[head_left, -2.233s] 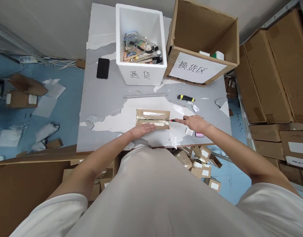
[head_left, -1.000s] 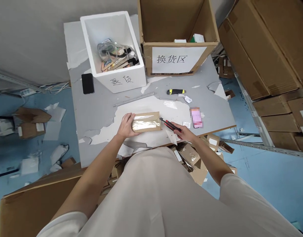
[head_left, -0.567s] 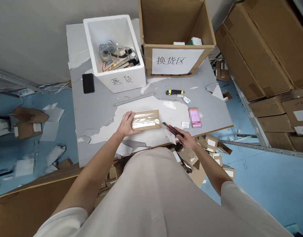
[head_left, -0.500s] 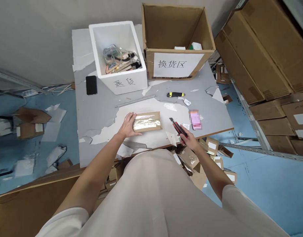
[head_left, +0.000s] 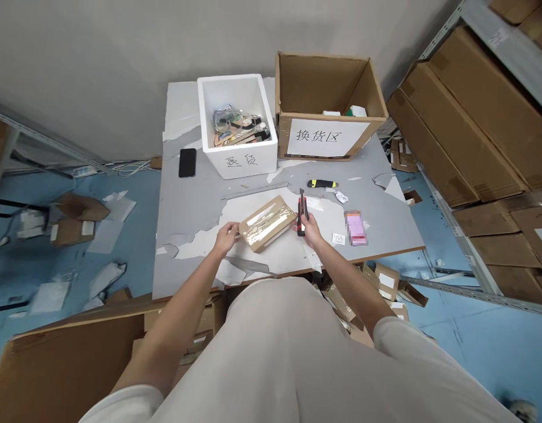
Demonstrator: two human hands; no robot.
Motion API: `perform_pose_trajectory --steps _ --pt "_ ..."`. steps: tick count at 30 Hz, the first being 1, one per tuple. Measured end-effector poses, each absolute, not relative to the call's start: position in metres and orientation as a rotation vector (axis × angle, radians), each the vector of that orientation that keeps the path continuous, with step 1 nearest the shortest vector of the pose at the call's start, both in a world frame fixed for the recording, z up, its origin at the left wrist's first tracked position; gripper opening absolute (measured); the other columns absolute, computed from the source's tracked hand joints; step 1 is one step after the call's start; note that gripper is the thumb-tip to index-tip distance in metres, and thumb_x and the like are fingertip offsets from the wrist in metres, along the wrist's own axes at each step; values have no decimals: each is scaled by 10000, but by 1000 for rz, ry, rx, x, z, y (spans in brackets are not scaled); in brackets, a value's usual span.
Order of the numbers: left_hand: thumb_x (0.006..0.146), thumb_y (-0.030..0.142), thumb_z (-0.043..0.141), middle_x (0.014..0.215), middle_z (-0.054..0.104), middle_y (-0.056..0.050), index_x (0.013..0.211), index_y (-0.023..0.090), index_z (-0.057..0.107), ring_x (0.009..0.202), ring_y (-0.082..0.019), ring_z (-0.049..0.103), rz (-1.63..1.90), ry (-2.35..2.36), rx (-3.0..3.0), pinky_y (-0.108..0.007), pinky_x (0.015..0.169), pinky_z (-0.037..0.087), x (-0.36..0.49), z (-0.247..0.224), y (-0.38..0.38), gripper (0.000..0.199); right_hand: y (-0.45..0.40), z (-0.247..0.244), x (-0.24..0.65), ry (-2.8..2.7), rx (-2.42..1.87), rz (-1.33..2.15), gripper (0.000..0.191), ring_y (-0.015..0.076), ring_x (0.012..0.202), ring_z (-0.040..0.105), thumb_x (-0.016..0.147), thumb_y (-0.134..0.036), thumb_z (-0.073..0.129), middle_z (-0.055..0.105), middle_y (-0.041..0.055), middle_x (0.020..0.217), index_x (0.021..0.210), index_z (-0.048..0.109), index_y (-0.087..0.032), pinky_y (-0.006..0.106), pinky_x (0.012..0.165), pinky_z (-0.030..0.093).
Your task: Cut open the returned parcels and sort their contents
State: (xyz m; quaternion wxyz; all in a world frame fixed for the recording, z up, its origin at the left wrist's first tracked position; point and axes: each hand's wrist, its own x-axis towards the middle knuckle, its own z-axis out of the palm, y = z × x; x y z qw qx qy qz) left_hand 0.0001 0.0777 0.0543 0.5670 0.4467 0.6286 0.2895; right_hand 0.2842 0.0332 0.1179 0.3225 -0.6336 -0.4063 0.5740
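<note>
A small cardboard box (head_left: 267, 224) with shiny tape along its top is tilted at an angle over the table in front of me. My left hand (head_left: 227, 238) is closed on its left corner. My right hand (head_left: 308, 230) grips a red and black utility knife (head_left: 302, 212), its tip pointing away from me. The fingers of that hand are also at the box's right end; whether they press on it is hard to make out. A second knife, black and yellow (head_left: 322, 184), lies beyond the box beside a crumpled bit of paper (head_left: 341, 197).
A white foam bin (head_left: 240, 161) with assorted items and an open carton (head_left: 363, 136) with a paper sign stand at the back. A phone (head_left: 187, 163) lies at the left, a pink item (head_left: 356, 228) at the right. Shelving with cartons (head_left: 465, 111) borders the right side.
The box has turned and its near side now shows. My left hand shifted from its top to its left corner. My right hand brought the knife over to the box's right end.
</note>
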Motion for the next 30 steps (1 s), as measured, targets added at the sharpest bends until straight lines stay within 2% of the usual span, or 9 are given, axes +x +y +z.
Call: perform_pose_trajectory --steps 3,8,12,16,18,21,23,27,30 --pt "670 595 666 918 673 -68 967 163 609 825 -212 693 686 1427 994 -415 829 577 3 52 31 527 66 128 284 -1111 -1641 1493 384 213 1031 595 909 -371 566 574 94 1214 1230 541 -161 428 848 530" --pt "657 604 690 812 709 -82 1037 174 599 799 -253 706 627 1433 1000 -457 838 570 19 38 -14 581 92 134 275 -1141 -1618 1488 402 213 1032 592 909 -365 569 570 101 1218 1245 526 -149 437 840 530" --pt "713 587 655 1107 677 -170 1229 154 524 797 -249 703 552 1526 1279 -461 816 562 16 43 6 687 78 127 278 -1144 -1628 1489 384 210 1028 595 909 -361 569 575 96 1210 1231 539 -155 426 850 528" --pt "789 520 601 1385 486 -213 1363 166 427 1024 -297 654 587 1521 1575 -449 837 543 20 57 72 696 19 105 283 -1062 -1661 1519 398 199 972 644 919 -498 469 534 71 1285 1245 465 -270 388 747 571" --pt "820 475 567 1432 436 -196 1395 171 401 1126 -308 603 607 1485 1685 -455 902 515 28 61 108 671 -19 90 280 -732 -1617 1609 397 191 936 674 886 -571 460 487 56 1351 1190 430 -317 365 698 583" --pt "862 365 489 1401 484 -171 1358 135 461 1249 -300 510 557 1425 1786 -460 1017 440 45 61 148 547 -61 72 267 -391 -1504 1740 420 219 984 674 819 -591 557 447 45 1409 1131 418 -347 377 678 586" --pt "863 299 458 1345 546 -155 1295 115 526 1254 -276 505 530 1402 1783 -440 1049 416 54 58 159 475 -71 65 256 -253 -1412 1729 429 230 1020 664 791 -586 603 463 35 1407 1107 432 -354 399 704 584" --pt "840 273 472 1241 629 -110 1207 147 593 1152 -232 582 592 1457 1693 -391 1027 438 53 55 156 407 -59 61 246 -76 -1280 1604 482 206 912 683 711 -548 716 622 43 1213 1053 480 -304 427 796 570" --pt "818 294 500 1173 664 -103 1144 161 620 1058 -229 631 652 1582 1608 -374 963 477 36 58 140 372 -38 60 256 -64 -1245 1525 475 170 844 680 678 -497 764 682 25 1069 1011 511 -270 400 836 565"
